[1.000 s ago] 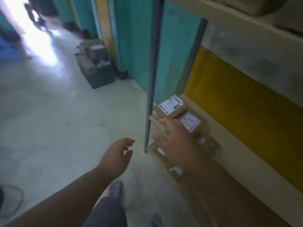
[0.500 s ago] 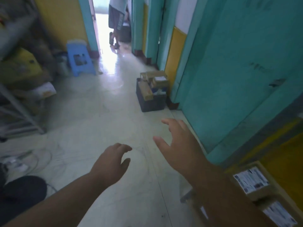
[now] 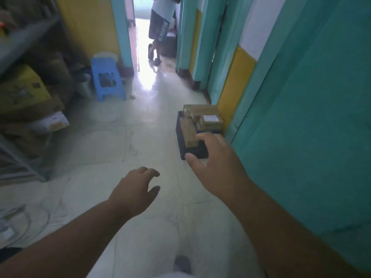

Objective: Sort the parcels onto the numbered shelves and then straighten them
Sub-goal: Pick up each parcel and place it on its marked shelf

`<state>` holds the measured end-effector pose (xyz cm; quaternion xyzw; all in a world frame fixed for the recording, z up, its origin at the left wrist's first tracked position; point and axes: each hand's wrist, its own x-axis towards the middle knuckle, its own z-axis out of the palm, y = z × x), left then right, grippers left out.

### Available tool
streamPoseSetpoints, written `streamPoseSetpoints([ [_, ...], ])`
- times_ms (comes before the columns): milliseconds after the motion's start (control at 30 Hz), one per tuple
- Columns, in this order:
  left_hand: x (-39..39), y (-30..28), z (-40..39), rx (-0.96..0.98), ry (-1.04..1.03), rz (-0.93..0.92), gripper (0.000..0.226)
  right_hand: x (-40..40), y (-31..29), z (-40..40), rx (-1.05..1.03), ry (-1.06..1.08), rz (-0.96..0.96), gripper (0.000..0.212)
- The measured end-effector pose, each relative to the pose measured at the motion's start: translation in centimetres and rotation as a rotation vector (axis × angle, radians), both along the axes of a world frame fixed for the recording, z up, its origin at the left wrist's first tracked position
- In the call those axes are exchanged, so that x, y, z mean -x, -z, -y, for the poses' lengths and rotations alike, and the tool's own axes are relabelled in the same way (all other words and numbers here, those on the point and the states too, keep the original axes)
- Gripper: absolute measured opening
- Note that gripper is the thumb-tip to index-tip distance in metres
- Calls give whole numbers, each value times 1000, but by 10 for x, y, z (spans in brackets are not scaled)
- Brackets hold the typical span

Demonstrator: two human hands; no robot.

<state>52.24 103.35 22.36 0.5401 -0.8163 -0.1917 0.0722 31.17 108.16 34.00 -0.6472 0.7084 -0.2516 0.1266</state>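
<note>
Neither of our hands holds anything: our left hand (image 3: 133,186) hangs low over the pale floor (image 3: 104,149) with its fingers loosely curled, and our right hand (image 3: 215,167) reaches forward, fingers spread and relaxed, toward the dark crate (image 3: 183,140) of cardboard parcels (image 3: 202,119) that stands on the floor against the teal wall (image 3: 301,117).

The risks, as we judge them, come from the pile itself. The parcels sit heaped above the crate's rim, so pulling one from low down could tip the others onto the floor. The long box (image 3: 188,135) leaning along the crate's left side looks the readiest to slide off if we brush it. A one-handed grab at a wide box may also slip, so we would bring the left hand in as well. The floor shines and may be slick.

The parcels are plain brown cartons of differing sizes, stacked unevenly. The topmost small parcel (image 3: 211,121) carries a white label facing up; its print is too blurred to read, so we cannot tell which shelf number it belongs to. No numbered shelf shows clearly here, only a cluttered rack (image 3: 26,57) at the left, a blue stool (image 3: 107,79), and another person (image 3: 161,23) standing in the bright doorway.
</note>
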Motion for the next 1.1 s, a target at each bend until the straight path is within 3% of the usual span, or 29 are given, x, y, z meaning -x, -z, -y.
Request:
streamPoseSetpoints([
  [233,-10,-2,146,36,-132,-28,44,-18,22,186,35,4,-31,44],
  [467,-10,11,338,0,-13,-4,46,-4,38,350,-34,164,-16,38],
  [733,118,15,518,-56,273,19,47,109,52,451,-92,518,-16,47],
  [900,212,30,603,-123,348,50,50,195,78,527,-146,565,-17,51],
  [1100,271,28,709,-154,388,120,52,270,87,636,-210,569,16,54],
])
